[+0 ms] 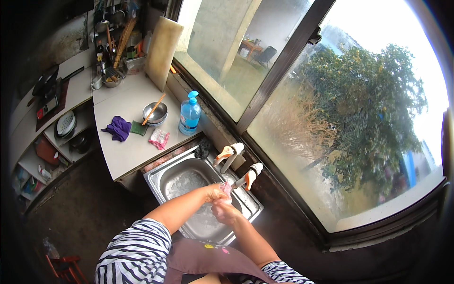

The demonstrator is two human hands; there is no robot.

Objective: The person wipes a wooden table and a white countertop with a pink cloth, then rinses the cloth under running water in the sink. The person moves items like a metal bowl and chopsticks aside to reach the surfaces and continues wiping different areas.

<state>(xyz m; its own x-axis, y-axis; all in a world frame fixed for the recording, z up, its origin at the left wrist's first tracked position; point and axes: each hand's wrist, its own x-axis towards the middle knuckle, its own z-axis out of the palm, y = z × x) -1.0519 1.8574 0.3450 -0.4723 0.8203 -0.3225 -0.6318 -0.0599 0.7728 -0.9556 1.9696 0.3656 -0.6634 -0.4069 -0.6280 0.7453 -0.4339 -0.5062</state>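
Over the stainless steel sink (pixel 256 208), my left hand (pixel 214 194) and my right hand (pixel 225 211) are pressed close together. Both are closed around a wet-looking pink cloth (pixel 226 187), which bunches out above the fingers. Most of the cloth is hidden inside my grip. Just beyond my hands is the spout of the nearer tap (pixel 250 176), which has an orange handle. A second such tap (pixel 228 153) stands to its left. Whitish suds or water (pixel 188 181) cover part of the sink's bottom.
Left of the sink, the counter (pixel 122 156) bears a purple cloth (pixel 118 128), a green scouring pad (pixel 138 128), a pink-and-white cloth (pixel 159 138), stacked bowls (pixel 158 114) with chopsticks and a blue pump bottle (pixel 190 115). A black scrubber (pixel 203 149) lies at the sink's corner. A window (pixel 280 81) runs behind.
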